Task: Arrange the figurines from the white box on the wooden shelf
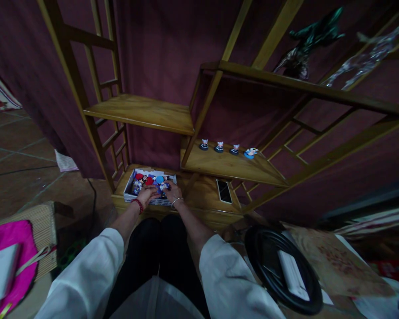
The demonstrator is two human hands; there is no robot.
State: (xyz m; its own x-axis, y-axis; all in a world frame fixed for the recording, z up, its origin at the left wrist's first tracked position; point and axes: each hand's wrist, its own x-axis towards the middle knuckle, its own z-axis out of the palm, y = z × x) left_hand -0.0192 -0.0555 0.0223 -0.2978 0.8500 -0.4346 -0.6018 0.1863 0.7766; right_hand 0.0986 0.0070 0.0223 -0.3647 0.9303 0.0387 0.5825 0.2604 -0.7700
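A shallow white cardboard box (128, 195) on the low wooden ledge holds several small figurines with red, blue and dark parts. Both hands meet over its front right part. My right hand (174, 192), with a bracelet at the wrist, is closed on a small blue-and-white figurine (164, 186). From the left, my left hand (148, 194), wearing a red bead bracelet, reaches the same figurine with its fingers together; its grip is partly hidden. On the shelf to the right stand three dark-based figurines (220, 147) in a row, beside a blue-based figurine (251, 153).
A phone (224, 191) lies on the low ledge right of the box. A higher wooden shelf (142, 110) overhangs behind the box, with slanted posts around. At lower right is a coiled black hose (252, 261); at left, a pink cloth (23, 235) carries a white device (1, 272).
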